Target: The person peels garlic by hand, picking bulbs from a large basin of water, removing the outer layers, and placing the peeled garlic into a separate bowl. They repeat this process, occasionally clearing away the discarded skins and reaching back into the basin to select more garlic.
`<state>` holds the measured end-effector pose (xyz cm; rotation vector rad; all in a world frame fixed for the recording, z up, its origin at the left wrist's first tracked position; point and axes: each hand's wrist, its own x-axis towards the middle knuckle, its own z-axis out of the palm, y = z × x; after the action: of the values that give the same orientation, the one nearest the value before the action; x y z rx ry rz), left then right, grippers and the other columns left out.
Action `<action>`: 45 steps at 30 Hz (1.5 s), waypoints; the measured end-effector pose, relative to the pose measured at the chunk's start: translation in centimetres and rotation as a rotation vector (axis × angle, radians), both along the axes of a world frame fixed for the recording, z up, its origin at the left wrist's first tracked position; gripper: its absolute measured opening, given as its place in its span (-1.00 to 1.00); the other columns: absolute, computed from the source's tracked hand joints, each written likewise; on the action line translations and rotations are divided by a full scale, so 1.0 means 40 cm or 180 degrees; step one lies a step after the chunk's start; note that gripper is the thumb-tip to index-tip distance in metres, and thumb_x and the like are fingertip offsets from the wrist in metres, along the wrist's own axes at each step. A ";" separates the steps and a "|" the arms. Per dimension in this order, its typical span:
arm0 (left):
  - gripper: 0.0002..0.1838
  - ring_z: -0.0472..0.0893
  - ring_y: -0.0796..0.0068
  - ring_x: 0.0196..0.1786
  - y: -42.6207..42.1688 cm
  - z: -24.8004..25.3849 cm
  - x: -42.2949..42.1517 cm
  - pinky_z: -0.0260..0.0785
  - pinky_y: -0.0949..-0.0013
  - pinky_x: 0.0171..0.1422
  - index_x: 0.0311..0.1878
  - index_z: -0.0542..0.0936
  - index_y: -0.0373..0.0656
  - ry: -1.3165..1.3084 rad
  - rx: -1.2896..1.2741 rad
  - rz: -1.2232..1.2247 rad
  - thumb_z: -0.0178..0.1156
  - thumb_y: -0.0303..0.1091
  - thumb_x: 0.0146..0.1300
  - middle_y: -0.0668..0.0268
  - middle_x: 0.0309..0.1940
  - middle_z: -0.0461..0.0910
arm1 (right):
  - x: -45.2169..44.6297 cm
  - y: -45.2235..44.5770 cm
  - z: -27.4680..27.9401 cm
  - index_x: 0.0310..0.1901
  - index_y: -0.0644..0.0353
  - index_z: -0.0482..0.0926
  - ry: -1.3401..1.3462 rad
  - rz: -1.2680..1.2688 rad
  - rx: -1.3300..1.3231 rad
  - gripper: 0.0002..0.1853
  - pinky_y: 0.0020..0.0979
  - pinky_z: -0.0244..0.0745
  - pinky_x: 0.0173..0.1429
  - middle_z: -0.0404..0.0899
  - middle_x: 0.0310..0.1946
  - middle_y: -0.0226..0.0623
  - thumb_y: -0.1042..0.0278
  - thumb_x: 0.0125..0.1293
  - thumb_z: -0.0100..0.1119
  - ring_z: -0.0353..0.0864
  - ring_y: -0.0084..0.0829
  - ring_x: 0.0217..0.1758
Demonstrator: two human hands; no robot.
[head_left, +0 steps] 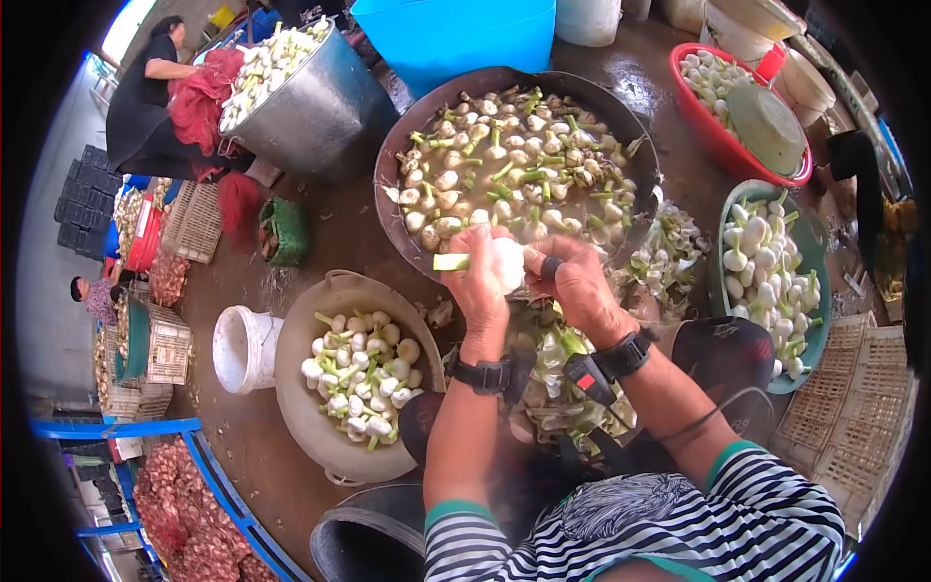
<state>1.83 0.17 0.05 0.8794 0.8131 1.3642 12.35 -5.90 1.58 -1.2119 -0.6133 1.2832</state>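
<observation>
A white garlic bulb (506, 264) with a short cut green stem is gripped in my left hand (477, 281), its stem pointing left. My right hand (574, 283) is closed against the bulb's right side, fingertips pinching at it; a dark band circles one finger. Both hands are over the near rim of a wide dark pan (386, 194), where many garlic bulbs float in murky water. Peeled leaves and skins (558, 378) are heaped below my hands. Cleaned bulbs lie in a beige basin (296, 398) at the left.
At the right stand a green basin (819, 281) and a red basin (698, 126), both with garlic. A white bucket (242, 349) and a large metal pot (320, 107) are on the left. A seated person (141, 107) handles red netting beside the pot.
</observation>
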 end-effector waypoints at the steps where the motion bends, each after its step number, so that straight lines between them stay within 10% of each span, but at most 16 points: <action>1: -0.85 0.57 0.48 -0.37 -0.005 0.003 0.001 0.45 0.45 -0.27 -0.28 0.47 -0.24 -0.0037 -0.0004 -0.0019 0.09 -0.34 0.29 0.24 -0.41 0.59 | -0.008 0.005 -0.021 -0.25 0.36 0.54 0.0371 -0.0145 -0.0027 -0.80 -0.53 0.43 -0.40 0.52 -0.46 -0.33 0.35 0.26 0.13 0.47 -0.56 -0.49; 9: -0.74 0.60 0.20 -0.25 0.015 -0.024 -0.036 0.44 0.23 -0.03 -0.16 0.45 -0.21 -0.1177 -0.0974 -0.0473 -0.04 -0.19 0.35 0.19 -0.28 0.59 | -0.033 0.007 -0.018 -0.30 0.25 0.45 0.1028 0.0266 0.0404 -0.89 -0.53 0.33 -0.44 0.44 -0.54 -0.43 0.39 0.31 0.05 0.41 -0.58 -0.53; 15: -0.71 0.54 0.35 -0.17 0.078 -0.072 -0.157 0.46 0.30 -0.20 -0.15 0.47 -0.23 -0.1779 -0.1124 -0.0358 -0.02 -0.17 0.34 0.21 -0.23 0.55 | -0.139 -0.020 0.026 -0.33 0.23 0.50 -0.1718 0.0911 0.1742 -0.97 -0.45 0.41 -0.12 0.46 -0.42 -0.48 0.50 0.25 0.08 0.43 -0.56 -0.29; 18: -0.68 0.52 0.24 -0.14 0.103 -0.034 -0.292 0.47 0.24 -0.12 -0.15 0.48 -0.31 -0.2964 -0.0649 -0.0083 0.11 -0.26 0.14 0.12 -0.18 0.53 | -0.058 0.007 -0.044 -0.31 0.29 0.51 -0.0051 0.1325 0.0643 -0.76 -0.48 0.39 -0.33 0.54 -0.42 -0.42 0.28 0.36 -0.03 0.44 -0.60 -0.40; 19: -0.60 0.52 0.17 -0.09 0.111 -0.022 -0.350 0.47 0.17 -0.04 -0.08 0.48 -0.34 -0.2915 -0.0635 0.0652 0.13 -0.26 0.06 0.07 -0.14 0.53 | 0.003 -0.005 -0.067 -0.33 0.30 0.55 -0.0335 0.1628 0.0507 -0.60 -0.47 0.44 -0.29 0.57 -0.45 -0.33 0.09 0.39 -0.07 0.49 -0.54 -0.44; 22: -0.36 0.49 0.06 0.09 0.066 0.089 -0.398 0.39 0.03 0.18 0.14 0.34 -0.40 -0.3426 -0.0734 0.1990 0.02 0.05 0.26 -0.01 -0.05 0.51 | 0.065 -0.025 -0.237 -0.39 0.25 0.60 -0.4829 0.2213 -0.0266 -0.86 -0.24 0.51 -0.21 0.58 -0.44 -0.05 0.38 0.10 0.11 0.60 -0.12 -0.35; 26: -0.38 0.44 0.02 0.12 0.057 0.104 -0.367 0.34 -0.01 0.23 0.18 0.29 -0.39 -0.3444 -0.1063 0.1552 -0.03 0.00 0.30 -0.03 0.09 0.40 | 0.127 0.042 -0.274 -0.31 0.22 0.62 -0.3710 0.1237 -0.0475 -0.73 -0.23 0.49 -0.15 0.62 -0.37 -0.06 0.61 -0.12 0.04 0.61 -0.08 -0.23; 32: -0.74 0.56 0.40 -0.31 0.038 -0.006 -0.110 0.43 0.29 -0.15 -0.14 0.49 -0.22 0.0081 -0.0465 -0.1196 -0.01 -0.22 0.31 0.25 -0.36 0.56 | 0.191 0.312 -0.407 0.06 0.13 0.46 -0.3759 0.0499 -0.0111 -0.52 -0.11 0.47 -0.12 0.57 -0.22 0.04 0.44 0.01 0.16 0.57 0.00 -0.18; 37: -0.57 0.51 0.44 0.00 0.039 -0.020 -0.035 0.40 0.39 -0.06 0.19 0.35 -0.20 0.0304 -0.1646 -0.1233 0.12 -0.30 0.29 0.29 0.03 0.46 | 0.204 0.375 -0.516 -0.22 0.18 0.60 -0.3848 0.0702 -0.0274 -0.72 -0.17 0.47 -0.18 0.60 -0.44 -0.02 0.45 -0.06 0.23 0.61 -0.07 -0.34; 42: -0.21 0.50 0.45 -0.03 0.044 -0.082 -0.021 0.39 0.31 0.07 0.27 0.26 -0.13 0.2657 0.0542 -0.0057 0.37 -0.51 -0.10 0.22 0.01 0.46 | 0.141 0.266 -0.139 -0.19 0.33 0.51 -0.0704 0.0595 0.0029 -0.83 -0.46 0.52 -0.24 0.62 -0.35 -0.22 0.47 0.20 0.14 0.59 -0.49 -0.31; 45: -0.30 0.53 0.42 -0.18 0.038 -0.017 -0.018 0.42 0.39 -0.05 0.20 0.32 -0.18 0.2197 -0.0321 -0.1082 0.35 -0.42 -0.07 0.24 -0.18 0.54 | 0.104 0.193 -0.021 -0.07 0.39 0.46 -0.0321 0.0904 0.0317 -0.70 -0.47 0.50 -0.16 0.62 -0.32 -0.22 0.41 0.21 0.15 0.59 -0.48 -0.22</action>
<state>1.12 1.68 -0.62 1.3648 1.1741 0.7058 16.50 1.81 0.74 -1.1402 -0.9384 1.4139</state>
